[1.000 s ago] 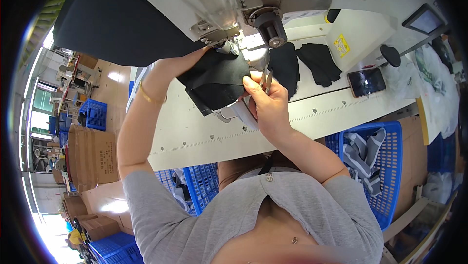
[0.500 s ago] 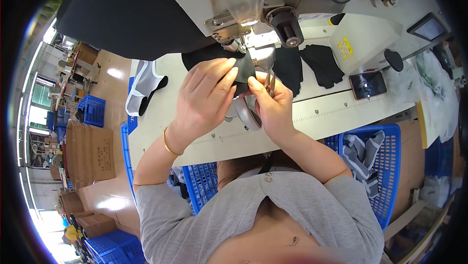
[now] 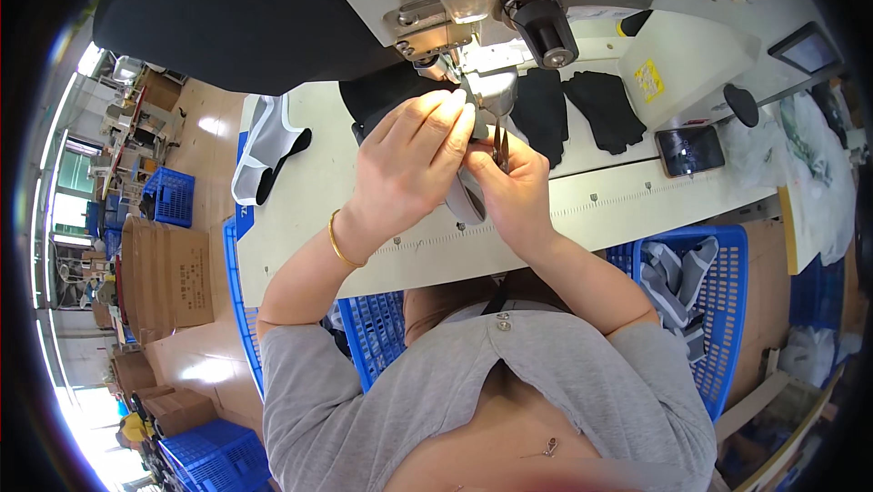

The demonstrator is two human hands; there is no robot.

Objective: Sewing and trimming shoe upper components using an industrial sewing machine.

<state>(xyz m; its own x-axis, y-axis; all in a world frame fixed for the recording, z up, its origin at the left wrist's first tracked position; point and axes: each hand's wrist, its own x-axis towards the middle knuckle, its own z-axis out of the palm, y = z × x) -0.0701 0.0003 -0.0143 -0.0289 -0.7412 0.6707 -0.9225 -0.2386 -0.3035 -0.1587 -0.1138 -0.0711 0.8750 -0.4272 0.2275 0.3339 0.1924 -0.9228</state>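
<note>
At the sewing machine (image 3: 435,35), my left hand (image 3: 409,155) is closed, its fingertips pinched on black fabric (image 3: 377,95) just in front of the needle area. Most of the pinched part lies hidden behind the fingers. My right hand (image 3: 516,187) is closed around small metal scissors (image 3: 501,145), their blades pointing up and away from me. Its thumb and forefinger come close to the left fingertips; whether they also grip the fabric is hidden. The gold bangle (image 3: 338,242) circles my left wrist.
Black fabric pieces (image 3: 604,112) lie right of the needle, with a phone (image 3: 689,150) beyond. A grey-white piece with black edging (image 3: 265,154) rests on the left of the table (image 3: 309,242). Blue baskets (image 3: 727,310) stand below the table edge, one holding grey pieces.
My left hand has shifted right, closer to the right hand. The dark flap of fabric that showed between the hands is now mostly covered. The scissors stay in my right hand.
</note>
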